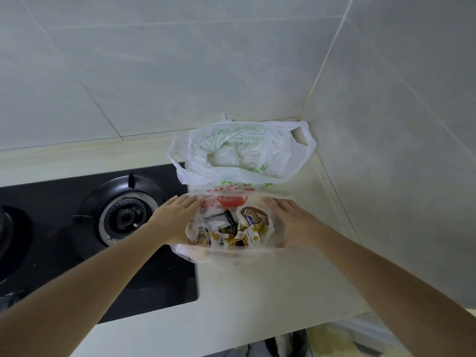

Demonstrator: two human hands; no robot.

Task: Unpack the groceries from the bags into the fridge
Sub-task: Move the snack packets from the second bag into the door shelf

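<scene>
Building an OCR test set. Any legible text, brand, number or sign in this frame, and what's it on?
None can be quoted for certain.
White bag: green printed boxes and lettering, too crumpled and small to read.
Clear bag, between left hand and right hand: red print along the far rim, blurred.
Brown-and-white packet inside it: large characters, partly hidden, unreadable.
Small yellow-print packets: text too small.
Gas hob: no markings readable.

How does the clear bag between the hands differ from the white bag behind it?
The clear bag is see-through and shows packaged snacks inside; the white bag is opaque with green print, its contents hidden. The clear bag is spread open between the left hand and right hand; no hand touches the white bag. The clear bag sits nearer, partly over the stove's edge; the white bag sits in the wall corner. Both are plastic and rest on the counter.
</scene>
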